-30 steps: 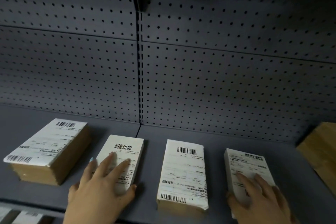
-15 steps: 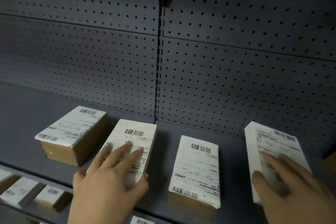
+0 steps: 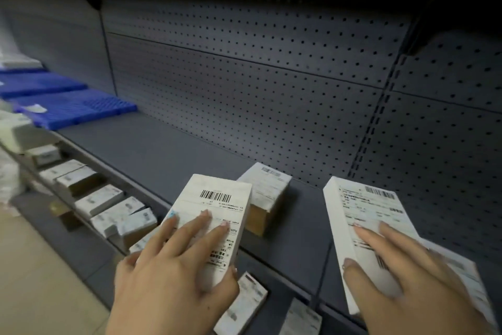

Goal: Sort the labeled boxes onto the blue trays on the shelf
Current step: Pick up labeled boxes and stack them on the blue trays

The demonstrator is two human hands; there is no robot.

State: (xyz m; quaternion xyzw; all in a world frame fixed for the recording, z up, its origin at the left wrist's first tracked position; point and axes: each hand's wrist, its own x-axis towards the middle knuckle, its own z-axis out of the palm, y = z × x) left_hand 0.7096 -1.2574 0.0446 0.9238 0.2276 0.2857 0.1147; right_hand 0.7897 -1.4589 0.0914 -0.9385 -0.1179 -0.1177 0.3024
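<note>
Lifted off the shelf (image 3: 163,150) since earlier, one labeled box (image 3: 214,212) sits gripped in the left hand (image 3: 173,275), a second box (image 3: 358,215) in the right hand (image 3: 402,275), both yet to reach the blue trays (image 3: 81,109) at ten o'clock.

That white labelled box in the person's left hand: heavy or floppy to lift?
Probably stiff: the box shows straight edges while the left hand holds it by one end. Likely light, since thumb and spread fingers alone carry it. Its paper label looks smooth, so it might slip a little.
</note>
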